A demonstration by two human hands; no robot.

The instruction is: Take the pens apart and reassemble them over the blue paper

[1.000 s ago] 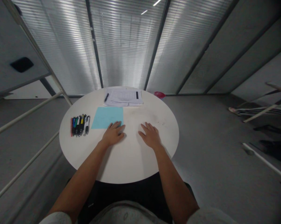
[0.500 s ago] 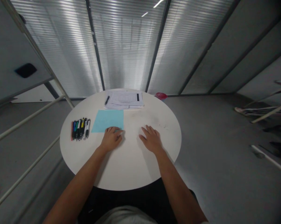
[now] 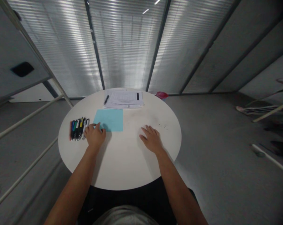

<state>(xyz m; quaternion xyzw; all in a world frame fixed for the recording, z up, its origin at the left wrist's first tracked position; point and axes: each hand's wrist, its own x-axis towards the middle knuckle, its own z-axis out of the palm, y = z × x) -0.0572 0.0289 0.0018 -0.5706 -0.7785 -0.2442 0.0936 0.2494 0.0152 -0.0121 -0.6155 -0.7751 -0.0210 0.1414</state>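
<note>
My left hand point(image 3: 95, 136) is over the white round table point(image 3: 125, 168), its fingers apart, between a row of pens point(image 3: 77, 128) and a light blue sheet point(image 3: 112, 120). Its fingertips are beside the rightmost, white pen and partly cover it; whether they touch it I cannot tell. The hand also overlaps the sheet's lower left corner. My right hand point(image 3: 151, 138) rests palm down on the table to the right, fingers spread, holding nothing.
A stack of printed papers point(image 3: 125, 99) lies at the table's far edge, a dark pen point(image 3: 106, 99) on its left side. Behind the table is a red object point(image 3: 162, 95). White metal rails point(image 3: 26, 121) stand at the left.
My left hand has moved left, from the lower right corner of the blue sheet to the right side of the pens. My right hand has stayed in place.
</note>
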